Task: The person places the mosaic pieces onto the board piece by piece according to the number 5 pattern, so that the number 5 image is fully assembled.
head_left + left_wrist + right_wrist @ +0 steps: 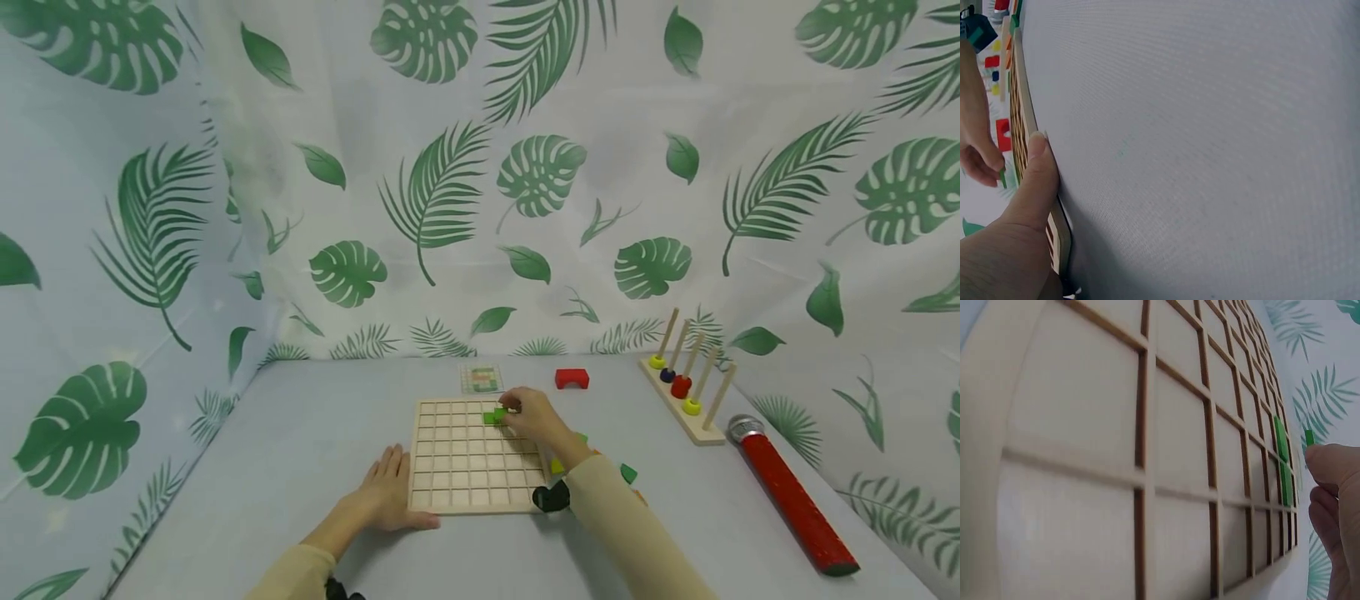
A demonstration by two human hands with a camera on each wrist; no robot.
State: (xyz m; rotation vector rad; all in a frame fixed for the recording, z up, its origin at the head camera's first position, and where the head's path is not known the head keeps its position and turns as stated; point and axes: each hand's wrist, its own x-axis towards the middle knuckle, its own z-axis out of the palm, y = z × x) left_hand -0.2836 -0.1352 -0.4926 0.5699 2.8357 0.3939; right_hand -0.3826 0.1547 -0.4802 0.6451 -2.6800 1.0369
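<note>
A wooden grid board lies on the table. My left hand lies flat at its left side with the fingers extended. Its thumb touches the board's near edge. Over the far part of the board, my right hand pinches a small green tile between thumb and finger, apart from the grid. Two green tiles sit side by side in grid cells just below it. The fingers partly hide the cells around them in the head view.
Behind the board lies a pattern card, with a red arch block to its right. Loose tiles, one of them green, lie right of the board, partly behind the right arm. Farther right are a peg stand and a red microphone.
</note>
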